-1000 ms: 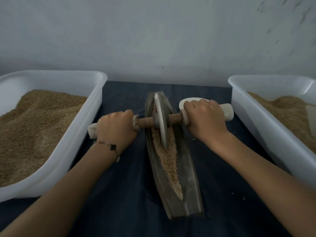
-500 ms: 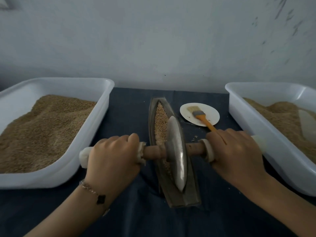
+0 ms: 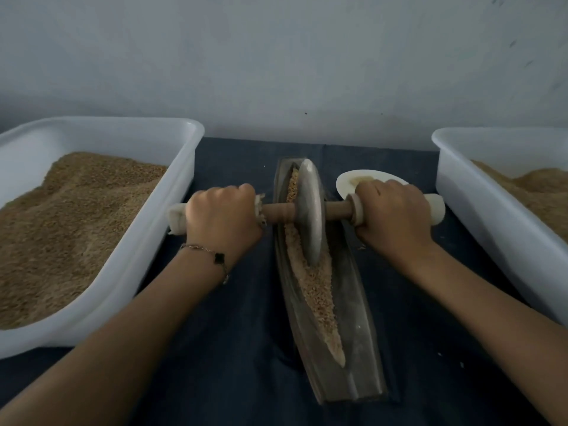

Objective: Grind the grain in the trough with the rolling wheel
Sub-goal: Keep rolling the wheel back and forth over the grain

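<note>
Down the middle of the dark blue surface (image 3: 233, 348) runs the long, boat-shaped trough (image 3: 353, 302), and the wheel (image 3: 309, 210) stands upright in its far half, a dull grey disc on edge. Its rim bites into the grain (image 3: 316, 287), a pale tan, coarse strip lying along the trough's channel and tapering to a point at the near end. Through the wheel goes a wooden axle (image 3: 338, 209) with pale end grips. Left of the wheel, the left hand (image 3: 221, 216) has its fingers wrapped round one grip; right of it, the right hand (image 3: 393, 216) is curled round the other. No writing shows anywhere. Behind the right hand a white plate (image 3: 347, 182) is half hidden. Either side of the trough, white tubs (image 3: 172, 192) of brown grain run off the frame edges.
</note>
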